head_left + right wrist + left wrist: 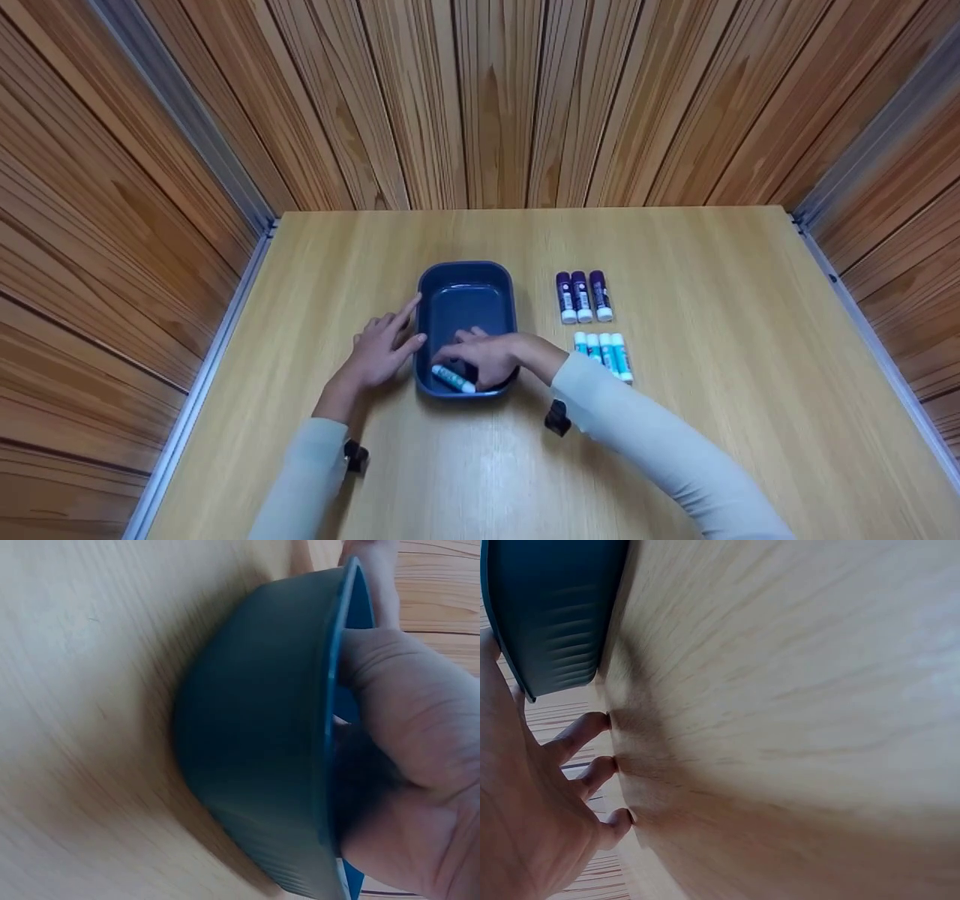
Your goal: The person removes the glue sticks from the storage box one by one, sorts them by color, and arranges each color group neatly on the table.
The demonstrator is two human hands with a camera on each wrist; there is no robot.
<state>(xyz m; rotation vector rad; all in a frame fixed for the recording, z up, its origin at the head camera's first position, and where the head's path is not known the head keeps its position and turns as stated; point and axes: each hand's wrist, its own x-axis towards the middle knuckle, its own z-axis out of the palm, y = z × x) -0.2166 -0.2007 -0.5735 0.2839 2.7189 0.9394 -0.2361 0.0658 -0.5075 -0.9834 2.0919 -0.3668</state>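
Note:
A dark blue rectangular tub [465,267] stands on the table. My left hand [381,351] is at its left side, fingers spread, with the thumb and index finger at the rim. In the left wrist view the other fingertips [600,769] of the left hand [525,795] rest on the tabletop. My right hand [487,358] reaches over the right rim into the tub. A teal glue stick with white ends [452,379] lies slanted by its thumb and index finger. Whether they pinch it is hidden; in the right wrist view the tub wall [255,705] covers the fingertips.
Right of the tub lie three purple glue sticks with white ends [581,297] in a row. Nearer, several teal glue sticks [616,356] lie side by side, partly behind the right forearm. Wood-panelled walls [495,105] enclose the table [480,465].

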